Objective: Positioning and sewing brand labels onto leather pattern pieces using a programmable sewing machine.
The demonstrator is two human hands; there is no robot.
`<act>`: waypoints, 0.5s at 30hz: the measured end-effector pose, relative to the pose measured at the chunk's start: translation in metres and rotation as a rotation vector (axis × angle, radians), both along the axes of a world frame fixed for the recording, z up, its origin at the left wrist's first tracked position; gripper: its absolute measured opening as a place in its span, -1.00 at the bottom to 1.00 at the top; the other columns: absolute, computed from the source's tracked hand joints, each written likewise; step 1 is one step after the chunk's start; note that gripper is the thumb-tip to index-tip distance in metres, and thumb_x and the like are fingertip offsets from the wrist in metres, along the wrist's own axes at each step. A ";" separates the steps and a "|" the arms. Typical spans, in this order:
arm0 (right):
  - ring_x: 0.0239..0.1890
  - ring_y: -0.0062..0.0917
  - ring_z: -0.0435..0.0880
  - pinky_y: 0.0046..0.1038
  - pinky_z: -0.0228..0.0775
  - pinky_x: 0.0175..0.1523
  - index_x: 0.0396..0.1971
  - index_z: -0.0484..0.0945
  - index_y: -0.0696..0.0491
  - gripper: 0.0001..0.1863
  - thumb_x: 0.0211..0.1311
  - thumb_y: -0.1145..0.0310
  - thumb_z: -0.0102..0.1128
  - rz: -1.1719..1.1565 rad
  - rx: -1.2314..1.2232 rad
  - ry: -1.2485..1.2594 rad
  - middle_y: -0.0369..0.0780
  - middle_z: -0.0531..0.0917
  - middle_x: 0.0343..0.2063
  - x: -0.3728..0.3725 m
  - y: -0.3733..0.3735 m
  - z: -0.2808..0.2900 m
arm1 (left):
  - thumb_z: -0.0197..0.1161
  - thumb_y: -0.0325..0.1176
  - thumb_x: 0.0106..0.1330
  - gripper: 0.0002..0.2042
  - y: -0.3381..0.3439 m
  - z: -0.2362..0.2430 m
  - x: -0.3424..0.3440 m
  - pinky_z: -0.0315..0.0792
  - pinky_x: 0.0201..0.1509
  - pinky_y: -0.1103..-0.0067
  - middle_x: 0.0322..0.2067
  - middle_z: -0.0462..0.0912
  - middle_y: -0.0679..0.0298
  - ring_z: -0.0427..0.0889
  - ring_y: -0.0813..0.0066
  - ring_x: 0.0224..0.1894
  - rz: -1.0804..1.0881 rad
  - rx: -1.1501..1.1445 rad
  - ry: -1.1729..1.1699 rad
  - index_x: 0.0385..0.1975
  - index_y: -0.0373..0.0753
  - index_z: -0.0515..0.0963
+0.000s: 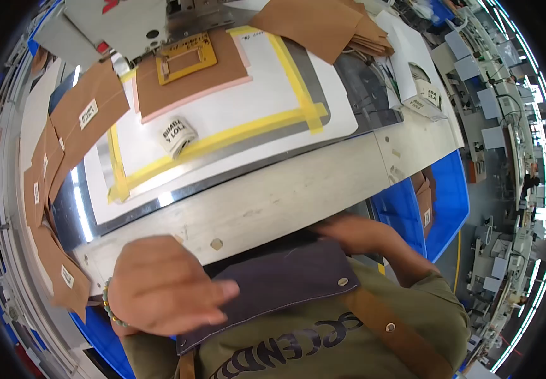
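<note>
My left hand is over the front of the dark apron, loosely bent with fingertips apart and nothing visible in them. My right hand is at the table's front edge, its fingers blurred and hidden in shadow. Beyond them, a white board with yellow tape borders holds a brown piece with pink edging under a sewing machine. A yellow frame template rests on that piece. A small stack of white printed labels sits on the board.
Brown cut pieces with labels line the left side; more lie at the back right. A white box is on the right. A blue bin with brown pieces hangs below the right edge. Rows of machines stand beyond.
</note>
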State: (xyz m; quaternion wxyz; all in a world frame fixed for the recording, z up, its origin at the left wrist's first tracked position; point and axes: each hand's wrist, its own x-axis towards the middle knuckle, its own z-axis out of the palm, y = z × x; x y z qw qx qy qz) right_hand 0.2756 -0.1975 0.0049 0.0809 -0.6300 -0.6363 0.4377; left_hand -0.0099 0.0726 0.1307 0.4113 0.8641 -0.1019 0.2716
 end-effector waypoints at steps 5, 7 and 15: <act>0.20 -0.07 0.70 -0.16 0.56 0.29 0.32 0.60 0.09 -0.53 0.51 0.26 0.29 0.167 -0.053 0.142 0.00 0.72 0.16 0.064 0.047 0.095 | 0.52 -0.45 0.24 -0.72 0.054 -0.031 -0.001 0.52 -0.28 0.43 -0.44 0.70 0.22 0.69 0.26 -0.39 0.253 0.045 0.334 -0.04 -0.29 0.75; 0.09 -0.10 0.76 -0.19 0.59 0.21 0.21 0.67 0.10 -0.57 0.42 0.27 0.39 -0.059 0.360 0.010 -0.05 0.76 0.08 0.087 0.078 0.101 | 0.47 -0.57 0.25 -0.70 0.064 -0.034 0.002 0.57 -0.20 0.40 -0.38 0.70 0.14 0.72 0.21 -0.31 0.341 0.032 0.414 -0.01 -0.32 0.72; 0.23 -0.20 0.69 -0.24 0.58 0.24 0.06 0.71 0.12 -0.64 0.27 0.42 0.38 -0.037 1.181 -1.111 -0.16 0.70 0.22 0.137 0.248 0.044 | 0.46 -0.55 0.29 -0.76 0.077 -0.040 0.016 0.61 -0.05 0.39 -0.26 0.75 0.09 0.77 0.15 -0.18 0.316 0.014 0.454 -0.06 -0.35 0.71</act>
